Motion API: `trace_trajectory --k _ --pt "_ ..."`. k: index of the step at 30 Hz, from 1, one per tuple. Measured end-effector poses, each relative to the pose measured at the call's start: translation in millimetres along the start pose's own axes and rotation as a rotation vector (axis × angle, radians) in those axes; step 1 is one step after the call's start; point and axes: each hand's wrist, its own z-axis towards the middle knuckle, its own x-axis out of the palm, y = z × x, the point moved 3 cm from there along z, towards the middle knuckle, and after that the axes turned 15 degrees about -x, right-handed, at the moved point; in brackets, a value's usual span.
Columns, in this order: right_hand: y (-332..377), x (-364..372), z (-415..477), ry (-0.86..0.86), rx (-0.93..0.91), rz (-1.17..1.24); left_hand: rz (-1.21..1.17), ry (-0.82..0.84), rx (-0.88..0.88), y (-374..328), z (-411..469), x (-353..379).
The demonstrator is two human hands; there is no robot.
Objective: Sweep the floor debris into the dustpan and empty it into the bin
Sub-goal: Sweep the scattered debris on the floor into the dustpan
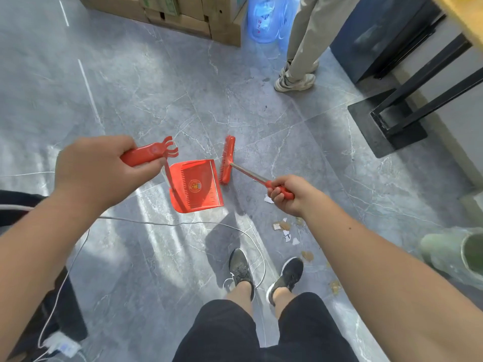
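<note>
My left hand (96,168) grips the red handle of a long-handled red dustpan (197,185), whose pan sits low over the grey floor in front of me. My right hand (292,195) is shut on the red grip of a broom (226,159) with a metal shaft; its red brush head stands just right of the pan's open edge. Torn paper and brown cardboard scraps (286,229) lie on the floor under my right forearm, to the right of my feet. A pale green bin (462,253) with a clear liner lies at the right edge.
Another person's legs and shoes (295,79) stand ahead on the right. Cardboard boxes (183,14) and a blue water jug (269,17) line the far side. A black table base (389,126) sits at right. A white cable (162,223) crosses the floor by my feet.
</note>
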Motion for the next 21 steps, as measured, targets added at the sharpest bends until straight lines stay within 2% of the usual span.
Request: trace_trajectory --k 10,17,21 --pt "-43.5 -59.4 -13.6 -0.089 0.1 0.197 0.003 -0.001 -0.012 11.8 -40.9 -7.6" --pt "-66.4 -136.9 -56.2 -0.161 0.096 0.198 0.009 0.034 0.032 -41.7 -85.0 -0.3" --pt "-76.4 -176.7 -89.4 -0.191 0.085 0.21 0.031 0.076 0.114 -85.6 -115.8 10.0"
